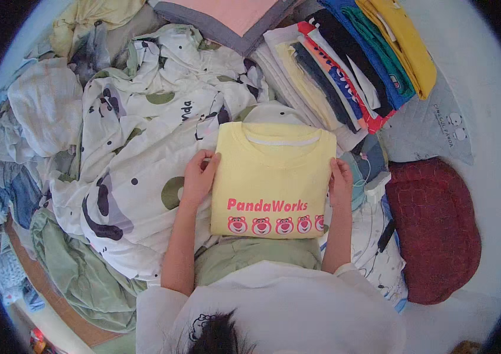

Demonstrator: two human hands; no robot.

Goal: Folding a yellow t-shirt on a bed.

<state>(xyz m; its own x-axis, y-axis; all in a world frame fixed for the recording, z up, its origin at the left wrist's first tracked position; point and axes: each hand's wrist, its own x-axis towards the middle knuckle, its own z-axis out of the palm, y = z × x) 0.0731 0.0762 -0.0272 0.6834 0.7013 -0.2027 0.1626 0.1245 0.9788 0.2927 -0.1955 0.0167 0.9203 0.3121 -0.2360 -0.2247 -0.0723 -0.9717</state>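
Note:
A pale yellow T-shirt (pixel 272 177), folded into a neat rectangle, lies flat before me with its collar at the far edge. Pink lettering and a row of pink bear faces run along its near side. At its left edge, my left hand (pixel 202 172) pinches the fabric between thumb and fingers. My right hand (pixel 340 177) grips the opposite edge in the same way, its fingertips partly behind the cloth. Under and beyond the shirt spreads a rumpled white quilt (pixel 139 132) with panda figures and green spots.
Folded clothes (pixel 334 75) in several colours stand in a row at the upper right, beside a grey pillow (pixel 427 119). A dark red cushion (pixel 434 230) lies at right, near a black cable (pixel 385 236). Heaped clothes (pixel 44 106) and green fabric (pixel 82 274) line the left.

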